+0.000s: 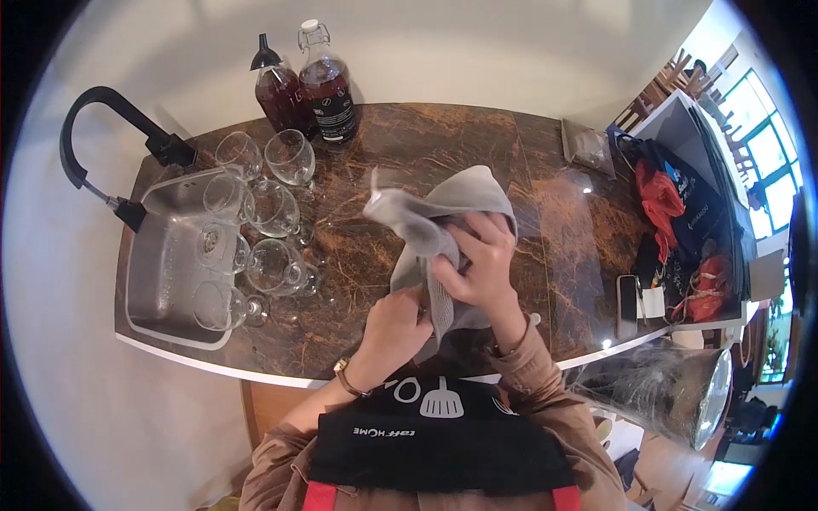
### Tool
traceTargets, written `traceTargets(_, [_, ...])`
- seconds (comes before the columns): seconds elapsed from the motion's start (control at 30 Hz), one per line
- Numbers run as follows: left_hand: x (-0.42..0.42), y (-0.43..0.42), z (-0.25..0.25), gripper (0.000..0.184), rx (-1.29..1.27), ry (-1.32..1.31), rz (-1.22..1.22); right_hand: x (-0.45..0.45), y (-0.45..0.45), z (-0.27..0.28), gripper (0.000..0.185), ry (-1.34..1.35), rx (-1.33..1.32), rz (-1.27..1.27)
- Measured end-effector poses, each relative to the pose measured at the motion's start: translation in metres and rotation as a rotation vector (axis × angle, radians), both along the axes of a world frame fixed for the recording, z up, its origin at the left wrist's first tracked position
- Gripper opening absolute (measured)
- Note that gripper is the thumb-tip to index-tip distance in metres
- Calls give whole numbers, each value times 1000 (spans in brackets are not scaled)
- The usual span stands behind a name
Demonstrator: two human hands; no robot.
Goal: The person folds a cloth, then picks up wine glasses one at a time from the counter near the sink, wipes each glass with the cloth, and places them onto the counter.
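Note:
A grey cloth (pixel 477 192) is bunched up between my hands above the brown marbled counter (pixel 375 153). My right hand (pixel 483 257) grips its folds from the right, with the thumb and fingers pressed into the fabric. Lower and to the left, my left hand (pixel 399 328) is closed at the cloth's lower edge; what its fingers hold is hidden by the hand and the cloth. Several clear stemmed glasses (pixel 274 209) lie or stand to the left, some of them reaching over the metal sink (pixel 158 281).
A black faucet (pixel 106 98) arches over the sink. Two dark bottles (pixel 328 98) stand at the back wall. On the right are a packet (pixel 588 149), a phone (pixel 627 305) and a box (pixel 733 217) with bags. A plastic-wrapped roll (pixel 660 387) is beside the counter's front edge.

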State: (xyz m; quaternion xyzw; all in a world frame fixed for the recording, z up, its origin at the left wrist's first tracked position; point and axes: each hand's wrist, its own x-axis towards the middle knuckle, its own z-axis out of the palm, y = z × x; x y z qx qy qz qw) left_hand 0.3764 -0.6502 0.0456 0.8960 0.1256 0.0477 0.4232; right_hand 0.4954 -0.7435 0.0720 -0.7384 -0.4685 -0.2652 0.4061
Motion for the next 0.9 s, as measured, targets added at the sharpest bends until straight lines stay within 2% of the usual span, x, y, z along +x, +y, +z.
traceTargets(0.03, [0, 2, -3, 14, -12, 7, -9, 3, 2, -8, 27, 1, 1, 4])
traceTargets(0.1, [0, -1, -2, 15, -45, -9, -1, 8, 4, -24, 30, 192, 246, 61])
traceTargets(0.13, [0, -2, -1, 17, -78, -28, 3, 2, 4, -34, 28, 433, 430, 130])
traceTargets(0.17, [0, -3, 0, 17, -78, -27, 3, -7, 6, -45, 28, 434, 429, 130])
traceTargets(0.23, [3, -2, 4, 22, -200, 1, -21, -22, 12, -51, 35, 1249, 1087, 216])
traceTargets(0.27, [5, -2, 7, 22, -201, -1, -22, -23, 11, -48, 45, 1334, 1065, 227])
traceTargets(0.3, [5, 1, 10, 25, -215, -10, -63, -26, 8, -34, 45, 1334, 1066, 226])
traceTargets(0.37, [8, 6, 10, 28, -232, -16, -105, -36, -4, -13, 50, 1806, 978, 468])
traceTargets(0.4, [11, 9, 9, 29, -372, 33, -136, -38, -10, -20, 50, 1805, 979, 466])
traceTargets(0.43, [13, 12, 8, 29, -511, 82, -168, -39, -17, -33, 55, 1828, 785, 377])
traceTargets(0.47, [14, 15, 4, 29, -513, 81, -171, -38, -21, -43, 59, 1838, 590, 288])
traceTargets(0.5, [14, 19, 0, 28, -597, 96, -243, -36, -22, -47, 59, 1836, 589, 287])
traceTargets(0.57, [14, 21, -5, 28, -674, 112, -316, -33, -20, -52, 67, 1491, 433, 433])
traceTargets(0.63, [12, 20, -8, 25, -965, 110, -332, -39, -17, -40, 71, 1467, 455, 397])
traceTargets(0.7, [11, 25, -4, 29, -925, 189, -347, -38, -18, -36, 74, 1440, 474, 363])
traceTargets(0.77, [10, 26, -7, 34, -886, 271, -358, -31, -32, -39, 83, 1607, 554, 585])
traceTargets(0.83, [4, 21, -17, 34, -1249, 167, -639, -26, -37, -38, 87, 1725, 654, 776])
traceTargets(0.87, [1, 17, -19, 41, -1350, 241, -693, -22, -37, -36, 87, 1743, 734, 828])
traceTargets(0.9, [-1, 9, -18, 41, -1350, 239, -695, -20, -36, -34, 87, 1748, 817, 856])
